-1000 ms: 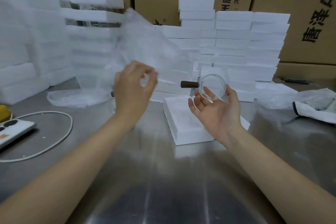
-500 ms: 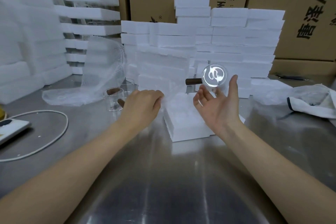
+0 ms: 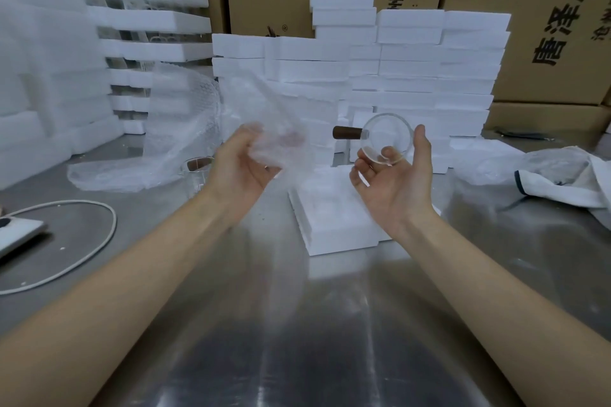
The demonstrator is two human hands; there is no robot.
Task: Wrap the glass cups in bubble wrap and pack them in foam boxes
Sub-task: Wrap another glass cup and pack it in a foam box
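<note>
My right hand point(image 3: 395, 180), palm up, holds a clear glass cup point(image 3: 387, 137) on its side, its mouth facing me and its dark wooden handle point(image 3: 347, 133) pointing left. My left hand point(image 3: 243, 165) grips a blurred sheet of bubble wrap point(image 3: 277, 116) that rises above its fingers, a short gap left of the cup. Below both hands a white foam box point(image 3: 334, 218) lies flat on the steel table point(image 3: 297, 324). Another glass cup point(image 3: 195, 172) stands on the table just left of my left wrist.
A pile of bubble wrap point(image 3: 158, 149) lies at the left rear. Stacked foam boxes point(image 3: 396, 76) form a wall behind, with more foam stacks point(image 3: 49, 76) at the left. A white device with a cable point(image 3: 82, 241) lies near the left edge. A white cloth point(image 3: 568, 175) lies at the right.
My left hand has turned palm up and lifted the bubble wrap sheet off the foam box toward the cup. The right hand has tipped the cup slightly lower.
</note>
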